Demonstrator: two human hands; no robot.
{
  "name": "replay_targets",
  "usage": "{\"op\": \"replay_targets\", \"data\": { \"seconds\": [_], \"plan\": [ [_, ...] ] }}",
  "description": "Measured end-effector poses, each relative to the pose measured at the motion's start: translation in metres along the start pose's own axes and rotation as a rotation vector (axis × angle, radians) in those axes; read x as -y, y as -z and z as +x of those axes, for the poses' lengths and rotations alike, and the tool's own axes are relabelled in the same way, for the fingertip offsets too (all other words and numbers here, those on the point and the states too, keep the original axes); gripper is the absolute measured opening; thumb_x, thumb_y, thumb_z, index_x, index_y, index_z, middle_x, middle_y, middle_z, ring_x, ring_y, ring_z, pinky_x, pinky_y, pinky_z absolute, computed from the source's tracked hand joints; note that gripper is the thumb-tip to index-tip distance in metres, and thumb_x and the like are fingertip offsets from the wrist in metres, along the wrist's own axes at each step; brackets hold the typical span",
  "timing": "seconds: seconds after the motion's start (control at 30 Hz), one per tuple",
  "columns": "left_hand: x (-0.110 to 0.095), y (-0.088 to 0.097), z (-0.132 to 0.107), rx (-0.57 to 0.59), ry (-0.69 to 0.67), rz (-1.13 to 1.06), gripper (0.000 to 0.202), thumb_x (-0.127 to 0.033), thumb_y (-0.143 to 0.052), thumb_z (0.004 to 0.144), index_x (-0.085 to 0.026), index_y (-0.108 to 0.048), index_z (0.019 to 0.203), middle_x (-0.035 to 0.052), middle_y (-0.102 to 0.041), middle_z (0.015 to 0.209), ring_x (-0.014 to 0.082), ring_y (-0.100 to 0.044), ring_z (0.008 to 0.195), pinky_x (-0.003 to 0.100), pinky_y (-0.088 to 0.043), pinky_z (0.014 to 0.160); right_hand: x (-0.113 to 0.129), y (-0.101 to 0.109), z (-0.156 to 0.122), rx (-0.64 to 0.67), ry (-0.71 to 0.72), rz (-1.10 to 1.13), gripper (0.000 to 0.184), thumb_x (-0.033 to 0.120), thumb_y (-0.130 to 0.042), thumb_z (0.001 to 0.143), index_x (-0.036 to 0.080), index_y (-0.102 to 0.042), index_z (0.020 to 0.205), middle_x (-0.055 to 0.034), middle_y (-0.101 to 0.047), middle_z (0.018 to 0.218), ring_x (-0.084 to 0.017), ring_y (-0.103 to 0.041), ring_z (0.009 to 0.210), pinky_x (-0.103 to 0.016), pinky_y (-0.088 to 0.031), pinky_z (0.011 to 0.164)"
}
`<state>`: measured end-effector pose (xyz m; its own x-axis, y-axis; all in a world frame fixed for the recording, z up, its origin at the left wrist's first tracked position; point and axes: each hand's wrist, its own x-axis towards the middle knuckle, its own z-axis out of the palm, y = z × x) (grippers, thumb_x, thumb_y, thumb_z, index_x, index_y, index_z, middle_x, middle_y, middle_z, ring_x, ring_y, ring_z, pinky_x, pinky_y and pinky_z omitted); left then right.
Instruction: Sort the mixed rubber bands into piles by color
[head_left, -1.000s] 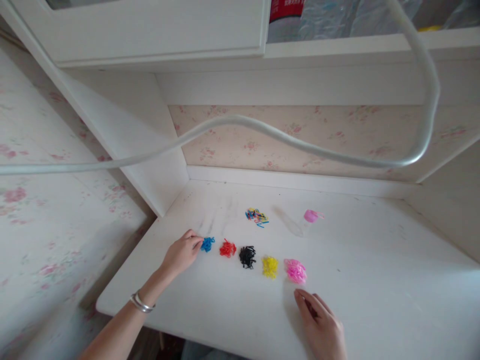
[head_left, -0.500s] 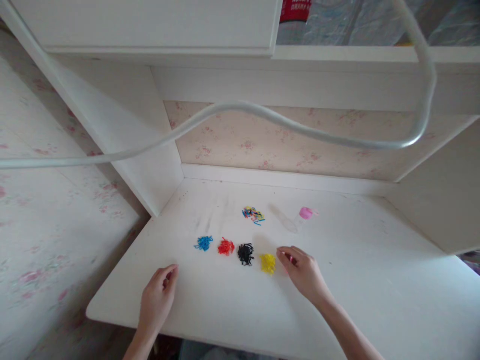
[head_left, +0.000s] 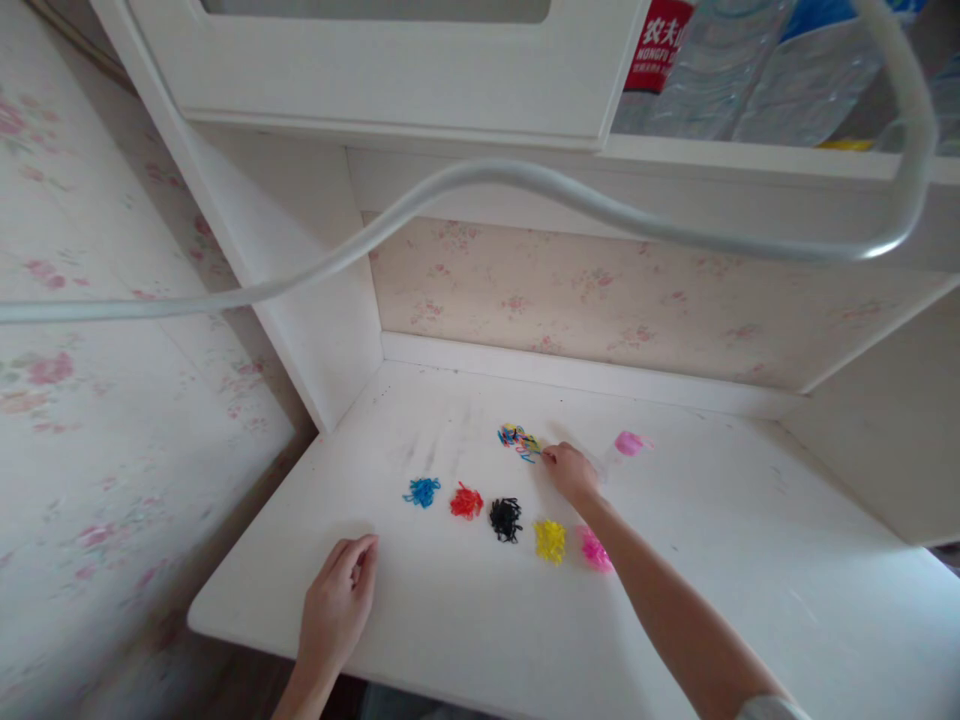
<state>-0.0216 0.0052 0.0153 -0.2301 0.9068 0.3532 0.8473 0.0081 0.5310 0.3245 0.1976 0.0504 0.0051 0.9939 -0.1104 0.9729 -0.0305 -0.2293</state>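
My right hand [head_left: 572,472] reaches over the desk, its fingertips pinched together at the right edge of a mixed-colour pile of small rubber bands [head_left: 517,438]. Whatever lies between those fingertips is too small to make out. Nearer me runs a row of single-colour rubber band piles: blue [head_left: 422,492], red [head_left: 466,502], black [head_left: 505,520], yellow [head_left: 550,541] and pink [head_left: 595,549]. The right forearm partly covers the pink pile. At the front left, my left hand [head_left: 339,592] rests with curled fingers, thumb against forefinger, and nothing shows in it.
A clear container with a pink part [head_left: 628,443] lies beyond my right hand. A white cable [head_left: 510,175] crosses the view above the white desk [head_left: 465,620]. Plastic bottles [head_left: 720,70] stand on the upper shelf beside a cabinet door [head_left: 390,80].
My right hand has moved away from beside the yellow and pink piles, up to the mixed pile, uncovering most of the pink pile. The left hand keeps its pose. The camera view has shifted slightly.
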Motion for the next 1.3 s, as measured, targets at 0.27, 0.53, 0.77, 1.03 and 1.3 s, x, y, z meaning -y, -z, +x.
{"op": "replay_targets", "data": {
  "seconds": [0.27, 0.53, 0.77, 1.03, 1.3],
  "plan": [
    [0.0, -0.002, 0.0, 0.023, -0.017, 0.013, 0.024, -0.036, -0.043, 0.091, -0.022, -0.061, 0.098, 0.0008, -0.065, 0.089, 0.0123, -0.061, 0.07, 0.023, -0.048, 0.067, -0.002, 0.003, -0.011, -0.063, 0.07, -0.041, 0.033, 0.03, -0.034, 0.095, 0.021, -0.065, 0.1, -0.0051, -0.062, 0.104, -0.014, -0.06, 0.088, -0.022, -0.038, 0.065],
    [-0.002, -0.001, -0.002, 0.049, -0.015, 0.019, 0.023, -0.035, -0.042, 0.091, -0.023, -0.06, 0.099, 0.0006, -0.066, 0.089, 0.0121, -0.063, 0.071, 0.022, -0.049, 0.066, 0.066, 0.012, -0.045, -0.083, 0.394, -0.056, 0.034, 0.03, -0.028, 0.097, 0.024, -0.061, 0.099, -0.0018, -0.061, 0.104, -0.012, -0.06, 0.088, -0.021, -0.04, 0.071],
    [0.0, -0.002, -0.001, 0.016, -0.066, 0.08, 0.023, -0.033, -0.041, 0.091, -0.024, -0.061, 0.097, 0.0009, -0.067, 0.088, 0.013, -0.064, 0.074, 0.022, -0.05, 0.065, 0.163, 0.0, -0.06, 0.008, 0.778, -0.209, 0.02, 0.016, -0.042, 0.089, 0.022, -0.059, 0.097, -0.0031, -0.061, 0.102, -0.013, -0.064, 0.079, -0.023, -0.046, 0.063],
    [0.0, -0.002, 0.0, 0.019, -0.073, 0.104, 0.024, -0.034, -0.041, 0.091, -0.024, -0.062, 0.094, 0.0003, -0.067, 0.085, 0.0116, -0.064, 0.069, 0.02, -0.049, 0.06, 0.197, -0.003, -0.048, 0.078, 1.02, -0.345, 0.018, 0.013, -0.044, 0.088, 0.017, -0.061, 0.091, -0.005, -0.062, 0.101, -0.017, -0.065, 0.082, -0.029, -0.051, 0.065],
    [-0.002, 0.0, 0.0, 0.04, -0.056, 0.093, 0.025, -0.034, -0.039, 0.092, -0.023, -0.061, 0.098, 0.0014, -0.067, 0.087, 0.0117, -0.063, 0.067, 0.022, -0.05, 0.062, 0.182, 0.014, -0.05, 0.048, 0.966, -0.284, 0.018, 0.011, -0.046, 0.086, 0.018, -0.062, 0.09, -0.005, -0.062, 0.1, -0.014, -0.064, 0.082, -0.023, -0.048, 0.065]
  ]
}}
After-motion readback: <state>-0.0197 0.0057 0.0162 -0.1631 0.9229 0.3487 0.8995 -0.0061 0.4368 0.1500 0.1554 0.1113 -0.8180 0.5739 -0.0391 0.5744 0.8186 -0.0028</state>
